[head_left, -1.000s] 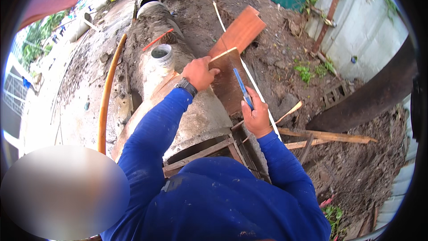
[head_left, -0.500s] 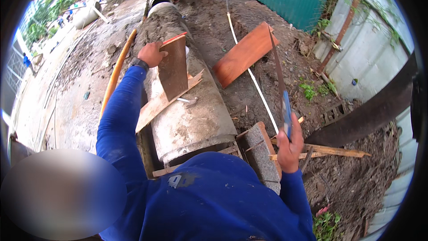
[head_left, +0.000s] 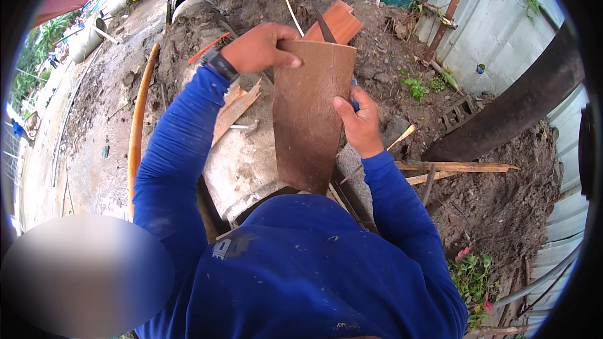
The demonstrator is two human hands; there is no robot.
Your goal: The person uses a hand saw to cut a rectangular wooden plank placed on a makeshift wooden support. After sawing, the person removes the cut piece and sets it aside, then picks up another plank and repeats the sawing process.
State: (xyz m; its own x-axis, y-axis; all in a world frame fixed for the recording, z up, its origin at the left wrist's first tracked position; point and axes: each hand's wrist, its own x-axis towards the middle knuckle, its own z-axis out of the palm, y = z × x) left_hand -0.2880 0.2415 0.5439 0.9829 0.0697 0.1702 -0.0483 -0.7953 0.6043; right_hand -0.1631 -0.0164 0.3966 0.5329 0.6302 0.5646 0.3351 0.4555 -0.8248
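A brown wooden board [head_left: 313,113] is held up before me, above the concrete pipe [head_left: 242,166]. My left hand [head_left: 260,49] grips its upper left corner, thumb on the near face. At the board's right edge, my right hand [head_left: 361,119] is closed around the blue handle of a handsaw [head_left: 324,27], its thumb against the board. The saw's dark blade passes behind the board and shows above it. A reddish board [head_left: 338,20] lies farther off on the ground, partly covered. Left of the held board, a splintered plank [head_left: 233,113] and a hammer [head_left: 246,127] rest on the pipe.
A curved yellowish pole [head_left: 139,132] stands left of my left arm. Split wood strips [head_left: 458,167] and a hollow block [head_left: 457,115] lie in the dirt at right. Beyond them are a thick dark curved beam [head_left: 502,103] and metal sheet fencing [head_left: 493,41].
My left hand has brought the brown board up off the plank, rightward and nearer. My right hand has moved in with the saw and now meets the board's edge.
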